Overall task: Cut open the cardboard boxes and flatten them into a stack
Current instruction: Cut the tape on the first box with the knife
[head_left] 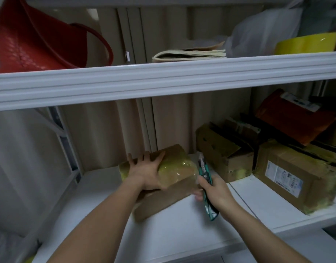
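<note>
Both forearms reach forward over the white lower shelf (99,215). The right hand (214,192) is curled round a teal utility knife (206,184), whose tip points up and away, just beside the right end of the small cardboard box (174,168). Whether the blade is out cannot be told. The left hand (146,170) lies on top of that box with fingers spread and the thumb along its near face, holding it down. The box is wrapped in glossy yellowish tape and sits tilted on a flat brown cardboard piece (159,204) lying on the shelf.

Farther right on the same shelf stands an opened box (220,154) with loose flaps, and just beside it a larger taped box (292,173) bearing a white shipping label. An orange package (294,118) rests on top of these, toward the back.

On the upper shelf (163,80) stand a red basket (34,38) at the left, a worn stack of papers (190,53) in the middle, a white plastic bag (262,29) behind it, and a yellow roll (305,43) at the right.
</note>
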